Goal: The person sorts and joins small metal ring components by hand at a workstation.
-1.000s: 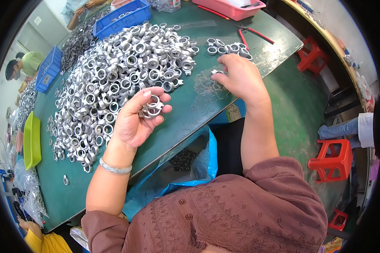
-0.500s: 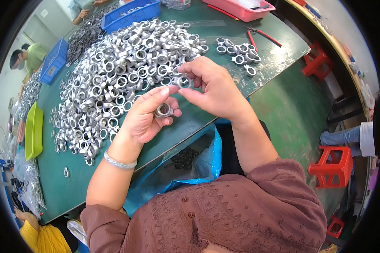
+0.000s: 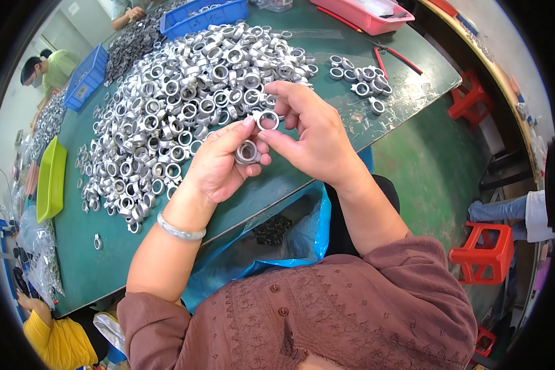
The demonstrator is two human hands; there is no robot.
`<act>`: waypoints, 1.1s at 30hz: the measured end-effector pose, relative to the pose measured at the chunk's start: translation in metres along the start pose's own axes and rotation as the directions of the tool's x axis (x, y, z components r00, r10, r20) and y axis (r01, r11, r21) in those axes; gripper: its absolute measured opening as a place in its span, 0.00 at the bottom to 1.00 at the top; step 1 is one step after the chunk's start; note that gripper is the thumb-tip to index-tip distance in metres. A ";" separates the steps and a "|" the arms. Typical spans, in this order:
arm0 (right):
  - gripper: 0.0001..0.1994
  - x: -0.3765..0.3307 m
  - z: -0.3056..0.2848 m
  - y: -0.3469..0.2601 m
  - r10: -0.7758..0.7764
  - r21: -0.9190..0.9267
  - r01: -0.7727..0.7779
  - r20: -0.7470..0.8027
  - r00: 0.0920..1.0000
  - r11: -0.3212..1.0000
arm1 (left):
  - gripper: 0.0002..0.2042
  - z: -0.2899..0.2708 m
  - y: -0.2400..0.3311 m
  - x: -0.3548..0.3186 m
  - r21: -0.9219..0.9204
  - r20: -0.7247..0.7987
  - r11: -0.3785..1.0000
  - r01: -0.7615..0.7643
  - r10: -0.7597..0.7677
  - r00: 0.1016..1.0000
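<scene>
My right hand [image 3: 305,126] pinches a silver metal ring [image 3: 267,130] with a small lug between thumb and fingers. The fingertips of my left hand [image 3: 222,157] touch the lug side of that ring. Lower in the same left hand, a second metal ring [image 3: 247,152] sits held against the curled fingers. Both hands are raised in front of a big heap of similar metal rings [image 3: 185,111] on the green table [image 3: 80,271]. One loose ring [image 3: 98,242] lies apart at the left.
A small group of rings [image 3: 362,79] lies at the right, beside red-handled pliers [image 3: 401,58]. Blue bins [image 3: 85,79], a pink tray [image 3: 367,18] and a lime-green tray [image 3: 51,179] surround the heap. An open blue bag [image 3: 317,237] hangs below the table edge. Co-workers sit at the left; red stools [image 3: 484,253] stand right.
The view has shifted slightly, so the table things appear a little to the right. The ring in my right hand has turned to face more openly; both rings are still held.
</scene>
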State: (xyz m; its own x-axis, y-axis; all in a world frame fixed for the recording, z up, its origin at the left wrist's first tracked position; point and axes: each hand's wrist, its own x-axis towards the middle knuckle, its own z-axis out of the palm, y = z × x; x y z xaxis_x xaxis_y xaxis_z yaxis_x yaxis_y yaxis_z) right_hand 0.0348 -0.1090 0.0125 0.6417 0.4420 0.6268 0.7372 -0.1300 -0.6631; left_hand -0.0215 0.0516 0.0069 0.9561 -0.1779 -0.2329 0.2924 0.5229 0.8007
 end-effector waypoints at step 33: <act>0.21 -0.002 0.001 -0.002 0.070 0.196 -0.089 0.102 0.992 0.977 | 0.12 0.001 -0.001 0.001 0.043 -0.045 0.998 -0.050 0.052 0.998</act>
State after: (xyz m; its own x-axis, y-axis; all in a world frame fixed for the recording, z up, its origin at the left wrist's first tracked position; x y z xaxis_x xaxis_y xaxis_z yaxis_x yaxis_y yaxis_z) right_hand 0.0315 -0.1084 0.0118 0.6669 0.5199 0.5338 0.6212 0.0077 -0.7836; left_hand -0.0205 0.0496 0.0062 0.9700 -0.1122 -0.2156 0.2426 0.4948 0.8344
